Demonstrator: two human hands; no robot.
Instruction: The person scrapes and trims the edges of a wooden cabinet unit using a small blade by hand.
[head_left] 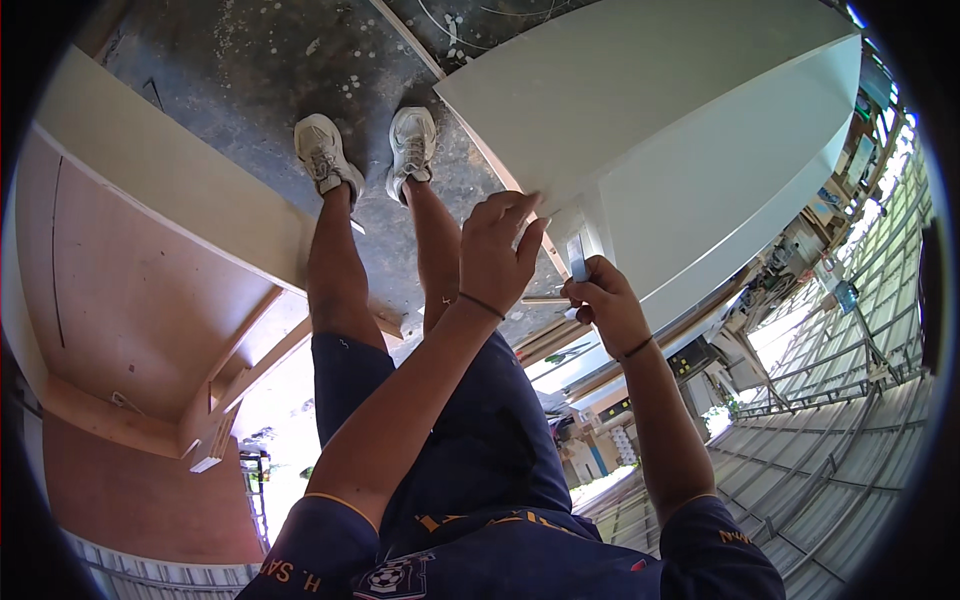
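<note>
My right hand (610, 305) is closed around a small scraper (577, 258) with a flat, pale, shiny blade. The blade points away from me, toward a pale panel (680, 180) at the right. A white bit, perhaps the handle's end, shows below my fingers. To its left, my left hand (497, 245) hovers by the panel's near left edge, fingers bent and thumb apart, with nothing visible in it. Its fingertips are slightly blurred. A lighter smeared patch (592, 222) marks the panel's corner just past both hands.
At the left stands a large wooden cabinet-like piece (120, 250) with a pale edge. My feet in light shoes (325, 150) stand on a stained concrete floor (240, 60) between it and the panel. Cluttered shelves and a metal roof (840, 440) show at the right.
</note>
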